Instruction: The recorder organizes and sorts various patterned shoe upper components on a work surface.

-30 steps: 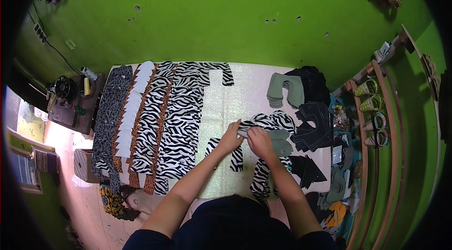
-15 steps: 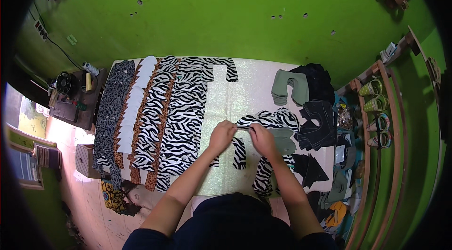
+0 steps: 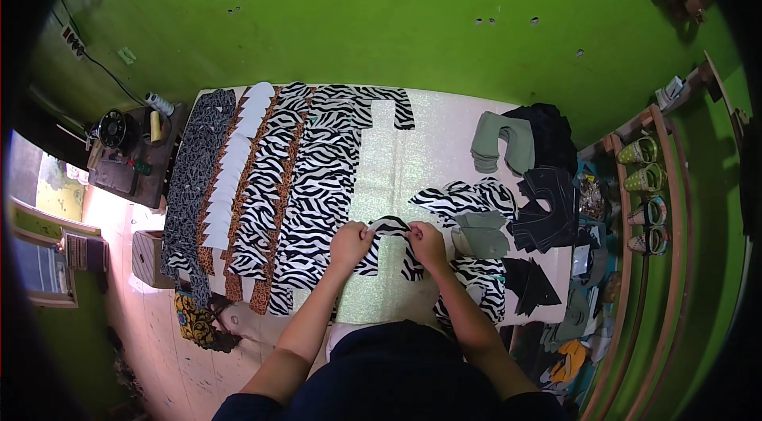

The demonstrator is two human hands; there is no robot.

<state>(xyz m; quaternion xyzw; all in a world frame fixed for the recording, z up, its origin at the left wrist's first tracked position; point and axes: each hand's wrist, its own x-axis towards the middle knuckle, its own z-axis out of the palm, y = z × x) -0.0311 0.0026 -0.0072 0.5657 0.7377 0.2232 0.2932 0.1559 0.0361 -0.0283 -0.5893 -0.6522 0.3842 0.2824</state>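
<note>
Over the middle of the table, a U-shaped zebra-print piece of material point(image 3: 389, 224) spans my two hands, its curve facing away from me. The left side of it is pinched by my left hand point(image 3: 352, 246), fingers closed. My right hand point(image 3: 427, 245) grips the other side between thumb and fingers. To the left, overlapping zebra-print pieces point(image 3: 321, 175) lie in a long row. Right of my right hand are a loose pile of zebra-print pieces point(image 3: 468, 197) and some grey-green pieces point(image 3: 481, 234). More zebra-print pieces point(image 3: 480, 286) lie under my right forearm.
Rows of white pieces point(image 3: 226, 183), leopard-print pieces point(image 3: 260, 294) and dark patterned pieces point(image 3: 194, 183) cover the table's left. Green U-shaped pieces point(image 3: 516, 143) and black pieces point(image 3: 548, 211) lie right. A wooden rack with shoes point(image 3: 647, 177) stands beside it.
The zebra-print piece was seen nearly edge-on between my close-set hands; now it shows its patterned face as an arch. My hands have moved apart and slightly nearer me. The view shifted a little.
</note>
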